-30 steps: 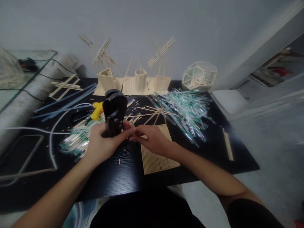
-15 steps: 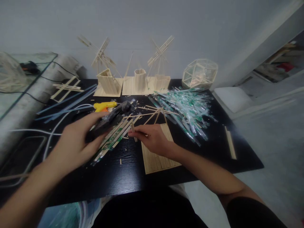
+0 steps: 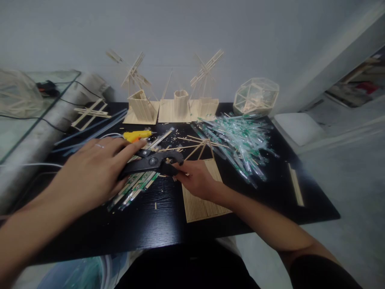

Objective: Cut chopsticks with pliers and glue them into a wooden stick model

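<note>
Gripping the cutters (image 3: 152, 161), the left hand (image 3: 98, 166) holds their jaws around a stick (image 3: 168, 160) above the table (image 3: 141, 228); the right hand (image 3: 195, 178), fingertips partly hidden, pinches it. Wrappers (image 3: 138, 186) beneath bear green print, too blurred to read.

Obstacle beyond right hand (image 3: 197, 179): stick frame (image 3: 205, 141)

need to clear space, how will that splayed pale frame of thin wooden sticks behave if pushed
The splayed pale frame of thin wooden sticks is probably light, being so slender. It may be fragile where its sticks converge. Pushed, it could tip, since it seems propped on thin legs.
</note>
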{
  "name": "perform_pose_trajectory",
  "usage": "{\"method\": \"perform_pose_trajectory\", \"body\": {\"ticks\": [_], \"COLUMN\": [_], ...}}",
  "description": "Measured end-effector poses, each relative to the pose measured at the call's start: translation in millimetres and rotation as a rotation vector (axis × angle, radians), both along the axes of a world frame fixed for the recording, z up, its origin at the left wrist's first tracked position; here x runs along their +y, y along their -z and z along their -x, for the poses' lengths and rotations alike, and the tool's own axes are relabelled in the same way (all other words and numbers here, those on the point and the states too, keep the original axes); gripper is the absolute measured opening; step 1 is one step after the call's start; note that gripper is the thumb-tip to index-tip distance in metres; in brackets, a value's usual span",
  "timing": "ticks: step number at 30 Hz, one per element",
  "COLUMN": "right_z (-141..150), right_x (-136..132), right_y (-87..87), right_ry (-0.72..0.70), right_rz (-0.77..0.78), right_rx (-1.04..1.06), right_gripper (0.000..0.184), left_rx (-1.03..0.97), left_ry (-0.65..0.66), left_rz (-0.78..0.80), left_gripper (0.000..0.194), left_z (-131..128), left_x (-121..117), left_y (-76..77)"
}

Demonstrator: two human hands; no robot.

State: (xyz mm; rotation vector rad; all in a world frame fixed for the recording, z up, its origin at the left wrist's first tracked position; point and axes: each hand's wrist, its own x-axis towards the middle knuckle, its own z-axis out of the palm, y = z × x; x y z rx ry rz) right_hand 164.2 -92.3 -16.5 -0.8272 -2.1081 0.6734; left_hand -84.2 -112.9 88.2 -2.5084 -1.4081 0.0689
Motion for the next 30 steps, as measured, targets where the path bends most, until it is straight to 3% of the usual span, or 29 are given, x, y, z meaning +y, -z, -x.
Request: {"method": "perform_pose_trajectory", "body": {"ticks": [6, 12, 21, 30], "right_z": [-0.4, 0.2, 1.3, 2.3], "right_x": [1.1, 1.2, 1.5, 1.1], "right_y": [3.1, 3.6, 4.2, 3.7], "right_ry": [0.005, -0.001, -0.006, -0.004], "right_rz": [0.015, -0.011, -0.007, 0.014], "right_rx": [0.006, 0.019, -0.024, -0.066], "right_gripper": [0.025, 0.034, 0.031, 0.028], "left_rx": [0.043, 0.07, 0.097, 0.086], "left_ry": [-0.026, -0.065, -0.085, -0.038], "left_rz": [0.044, 0.084, 0.141, 0.02], "left_gripper": [0.059, 0.052, 0.055, 0.047], "left_z": [-0.8, 3.6, 3.8, 11.8], "left_x": [2.5, 4.0, 4.8, 7.6], "left_y": [-3.0, -3.9, -5.7, 3.7]}}
